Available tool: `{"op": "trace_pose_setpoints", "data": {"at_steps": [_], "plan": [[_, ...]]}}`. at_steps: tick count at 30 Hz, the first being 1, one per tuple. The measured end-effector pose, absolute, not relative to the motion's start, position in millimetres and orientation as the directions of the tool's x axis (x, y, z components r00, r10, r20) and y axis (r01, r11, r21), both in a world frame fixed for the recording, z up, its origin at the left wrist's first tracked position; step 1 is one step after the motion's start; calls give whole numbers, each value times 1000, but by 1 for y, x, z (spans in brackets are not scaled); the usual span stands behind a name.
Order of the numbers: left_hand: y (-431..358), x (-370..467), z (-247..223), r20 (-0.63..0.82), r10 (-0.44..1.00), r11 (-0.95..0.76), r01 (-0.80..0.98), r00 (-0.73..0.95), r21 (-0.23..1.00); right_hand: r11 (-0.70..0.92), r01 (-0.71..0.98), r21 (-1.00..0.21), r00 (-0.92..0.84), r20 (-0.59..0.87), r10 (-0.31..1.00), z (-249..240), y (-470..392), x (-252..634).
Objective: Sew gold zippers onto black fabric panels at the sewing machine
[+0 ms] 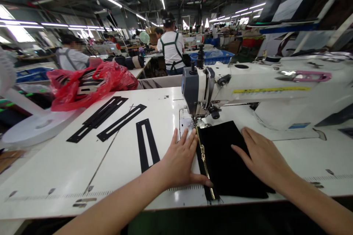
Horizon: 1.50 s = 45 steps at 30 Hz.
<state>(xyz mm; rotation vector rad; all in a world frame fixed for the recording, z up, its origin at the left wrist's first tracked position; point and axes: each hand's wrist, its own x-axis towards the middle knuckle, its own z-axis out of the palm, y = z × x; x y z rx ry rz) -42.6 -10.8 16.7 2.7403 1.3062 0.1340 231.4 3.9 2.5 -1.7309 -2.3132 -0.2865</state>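
A black fabric piece point(228, 161) lies flat on the white table below the sewing machine point(204, 88). A gold metal zipper point(205, 163) runs along its left edge, up to the needle area. My left hand point(182, 158) is spread, its fingertips beside the zipper's upper part and its thumb across the lower part. On the fabric's right edge rests my right hand point(256, 154), thumb and fingers apart. A black slotted strip point(142, 147) lies left of my left hand, partly hidden by the forearm.
More black slotted strips point(121, 122) lie at the left of the table point(132, 187). Behind them is a red plastic bag point(116, 75) with pieces inside. A white fan point(30, 125) stands far left. Pink-handled snips point(311, 76) rest on the machine arm. People sit farther back.
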Motion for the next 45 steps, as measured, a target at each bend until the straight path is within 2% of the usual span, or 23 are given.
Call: {"op": "trace_pose_setpoints", "data": {"at_steps": [3, 7, 10, 12, 16, 18, 21, 23, 26, 29, 34, 37, 41, 45], "plan": [[-11, -43, 17, 31, 778, -624, 768, 627, 143, 224, 972, -76, -195, 279, 940, 20, -15, 233], [-12, -43, 19, 37, 779, -623, 768, 625, 147, 133, 928, -348, -86, 147, 985, 34, -26, 234], [-12, -43, 20, 42, 778, -625, 766, 627, 148, 58, 869, -491, 13, 140, 990, 32, -30, 238], [-12, -42, 21, 47, 780, -623, 768, 623, 150, 79, 847, -525, -9, 134, 991, 27, -32, 242], [-12, -40, 22, 34, 781, -619, 766, 623, 175, 200, 822, -533, -240, -7, 971, 31, -31, 246], [-12, -40, 23, 32, 782, -618, 765, 623, 181, 240, 753, -613, -306, -2, 952, 43, -23, 242], [-12, -40, 24, 37, 786, -613, 769, 617, 183, 236, 583, -777, -265, 92, 960, 57, -1, 233], [-12, -40, 24, 39, 784, -615, 767, 620, 181, 149, 520, -841, -166, 72, 984, 55, 18, 230], [-12, -41, 23, 38, 781, -620, 766, 624, 169, 6, 536, -844, -28, -11, 1000, 39, 47, 230], [-12, -40, 23, 33, 788, -611, 775, 615, 160, -35, 574, -818, 10, -35, 999, 25, 66, 229], [-12, -38, 26, 8, 791, -605, 782, 611, 151, 33, 628, -778, -132, -64, 989, 26, 74, 221], [-13, -38, 30, 1, 795, -597, 781, 607, 184, 152, 677, -720, -192, 26, 981, 25, 72, 219], [-13, -37, 36, 2, 793, -593, 771, 610, 232, 232, 773, -591, -158, 175, 972, 17, 67, 217], [-10, -37, 36, 2, 789, -590, 756, 615, 286, 266, 803, -533, -176, 215, 961, 10, 46, 215]]}}
